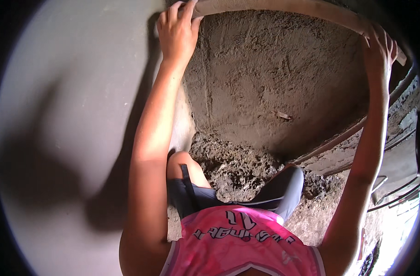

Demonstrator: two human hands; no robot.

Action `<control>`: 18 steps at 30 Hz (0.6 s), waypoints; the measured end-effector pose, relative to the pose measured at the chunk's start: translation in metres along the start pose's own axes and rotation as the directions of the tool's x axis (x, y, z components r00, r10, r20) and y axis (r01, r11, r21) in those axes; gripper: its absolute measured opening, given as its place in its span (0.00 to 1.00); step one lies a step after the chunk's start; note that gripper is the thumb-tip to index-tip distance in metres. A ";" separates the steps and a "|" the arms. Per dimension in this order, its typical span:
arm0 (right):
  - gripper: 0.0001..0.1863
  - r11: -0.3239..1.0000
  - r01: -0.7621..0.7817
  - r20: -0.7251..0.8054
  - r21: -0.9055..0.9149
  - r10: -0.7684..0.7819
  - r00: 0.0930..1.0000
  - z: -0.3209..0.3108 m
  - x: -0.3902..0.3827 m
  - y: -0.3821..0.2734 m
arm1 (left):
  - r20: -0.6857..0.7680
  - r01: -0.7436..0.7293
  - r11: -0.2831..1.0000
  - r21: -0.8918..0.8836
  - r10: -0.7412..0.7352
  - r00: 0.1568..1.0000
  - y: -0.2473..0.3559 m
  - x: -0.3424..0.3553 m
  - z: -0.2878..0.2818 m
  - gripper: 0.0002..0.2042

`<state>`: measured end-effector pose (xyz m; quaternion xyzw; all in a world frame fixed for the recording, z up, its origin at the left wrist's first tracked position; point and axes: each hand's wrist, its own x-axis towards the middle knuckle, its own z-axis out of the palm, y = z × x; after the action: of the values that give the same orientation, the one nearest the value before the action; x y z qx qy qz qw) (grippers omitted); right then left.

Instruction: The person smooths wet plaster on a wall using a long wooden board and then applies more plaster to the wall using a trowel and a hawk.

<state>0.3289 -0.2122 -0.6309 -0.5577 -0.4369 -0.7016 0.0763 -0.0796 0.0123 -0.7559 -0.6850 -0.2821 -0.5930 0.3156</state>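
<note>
Both hands up on a long straight wooden board held flat against the rough wet plaster wall, at the far top of view. Left hand grips the board's left end, fingers curled over its edge. Right hand is wrapped round the board near its right end. Smooth grey wall on the left, meeting the plastered one at a corner. Loose mortar pile on the floor at the wall foot, near the knees. Metal rods lie to the right.
</note>
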 end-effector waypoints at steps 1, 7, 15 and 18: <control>0.23 1.000 0.018 0.010 -0.010 -0.018 1.000 0.011 0.002 0.008 | 0.001 0.005 1.000 0.004 -0.005 1.000 0.000 0.002 0.000 0.23; 0.24 0.996 0.007 0.051 0.090 -0.012 0.999 0.000 -0.023 -0.032 | 0.079 0.111 0.994 -0.005 -0.111 0.991 -0.004 -0.052 0.010 0.23; 0.22 0.975 -0.025 0.209 0.219 -0.022 0.978 -0.033 -0.077 -0.110 | 0.255 0.239 0.970 0.041 -0.241 0.936 0.001 -0.155 -0.002 0.24; 0.24 0.956 0.015 0.222 0.294 -0.083 0.972 -0.044 -0.098 -0.128 | 0.357 0.265 0.961 0.078 -0.276 0.893 0.002 -0.190 -0.008 0.25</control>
<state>0.2574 -0.2022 -0.7821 -0.6074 -0.5550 -0.5616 0.0883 -0.1091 0.0021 -0.9434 -0.7326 -0.4363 -0.4899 0.1817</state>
